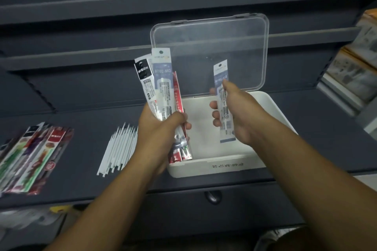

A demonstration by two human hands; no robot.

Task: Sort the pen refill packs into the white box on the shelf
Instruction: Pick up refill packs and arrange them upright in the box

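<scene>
The white box (pixel 222 166) stands on the dark shelf with its clear lid (pixel 210 51) raised at the back. My left hand (pixel 157 128) grips a bunch of pen refill packs (pixel 161 83) upright over the box's left side; the bunch has a black-topped pack, a blue-white pack and red ones. My right hand (pixel 234 116) holds a single blue-white refill pack (pixel 223 100) upright above the middle of the box. The box floor (pixel 202 120) between my hands is bare white.
A row of loose white refill tubes (pixel 118 146) lies on the shelf left of the box. Further left lies a fanned pile of colourful packs (pixel 34 155). Stacked paper goods (pixel 355 67) fill the right edge. A drawer handle (pixel 212 196) sits below the shelf front.
</scene>
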